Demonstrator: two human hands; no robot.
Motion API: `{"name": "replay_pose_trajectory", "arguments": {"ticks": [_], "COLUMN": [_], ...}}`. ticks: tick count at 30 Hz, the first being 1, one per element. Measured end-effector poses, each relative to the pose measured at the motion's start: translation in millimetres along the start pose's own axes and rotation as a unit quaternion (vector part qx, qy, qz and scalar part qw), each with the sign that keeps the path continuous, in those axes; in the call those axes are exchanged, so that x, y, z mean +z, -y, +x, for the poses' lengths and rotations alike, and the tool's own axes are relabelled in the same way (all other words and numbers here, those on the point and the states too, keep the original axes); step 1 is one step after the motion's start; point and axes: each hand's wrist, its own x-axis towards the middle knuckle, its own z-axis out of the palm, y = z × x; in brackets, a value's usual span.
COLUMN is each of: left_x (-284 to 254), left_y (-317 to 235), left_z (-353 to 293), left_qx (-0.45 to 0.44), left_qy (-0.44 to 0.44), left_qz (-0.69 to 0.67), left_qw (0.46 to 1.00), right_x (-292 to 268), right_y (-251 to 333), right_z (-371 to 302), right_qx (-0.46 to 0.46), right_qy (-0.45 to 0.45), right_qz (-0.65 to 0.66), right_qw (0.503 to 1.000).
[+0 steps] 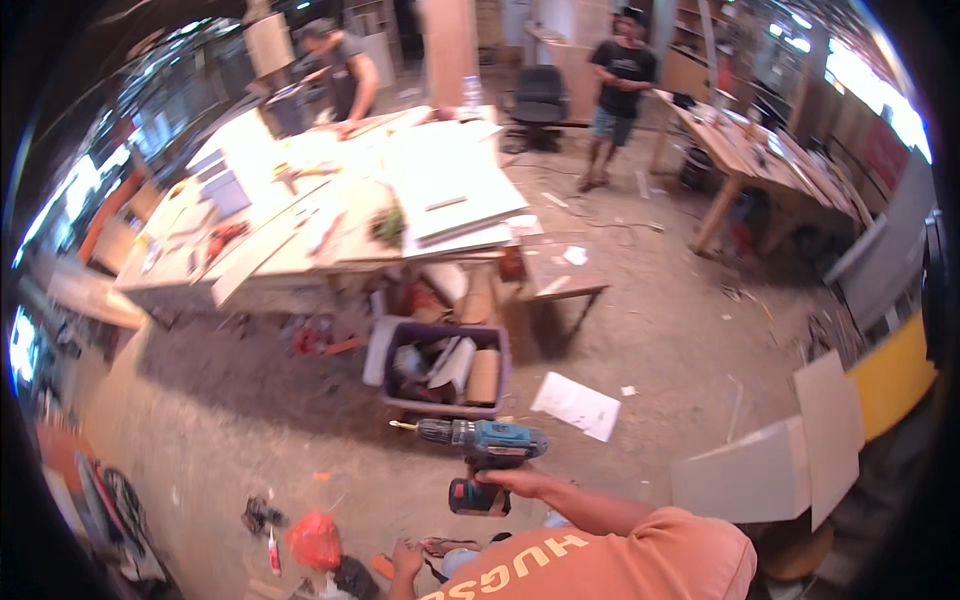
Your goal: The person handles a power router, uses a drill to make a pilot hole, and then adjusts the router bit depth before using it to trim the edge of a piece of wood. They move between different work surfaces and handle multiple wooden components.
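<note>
My right hand (pixel 505 482) is closed round the grip of a blue-and-black cordless drill (pixel 492 440), held out level in front of me. A bit (pixel 402 426) in its chuck points left, and a battery sits at the grip's foot. Low in the view, my left hand (pixel 406 556) hangs with its fingers curled, close to a small orange piece (pixel 383 566). Whether that piece is in the hand or behind it is unclear. Beyond the drill stands a purple bin (pixel 503 372) full of scraps and offcuts.
A large workbench (pixel 330 262) carries boards and tools; a person (pixel 350 75) leans over its far side. Another person (pixel 622 75) stands near a wooden table (pixel 735 165). A white sheet (pixel 577 405), a red plastic bag (pixel 313 540) and a tube (pixel 273 552) lie on the floor. Panels (pixel 745 470) lean at right.
</note>
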Motion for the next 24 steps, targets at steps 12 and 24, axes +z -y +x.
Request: {"name": "replay_pose_trajectory", "arguments": {"ticks": [12, 24], "left_x": [239.9, 477.4], "left_y": [-435.2, -672.9], "left_z": [49.1, 201.7], "left_qx": [0.243, 0.168], "left_qy": [0.249, 0.301], "left_qz": [0.042, 0.366], "left_qw": [0.937, 0.865], "right_x": [-324.6, -599.0], "right_y": [79.8, 148.8], "right_z": [-209.7, -307.0], "right_qx": [-0.255, -0.21], "right_qy": [-0.375, -0.635], "right_qz": [0.064, 0.069], "right_qw": [0.889, 0.74]}}
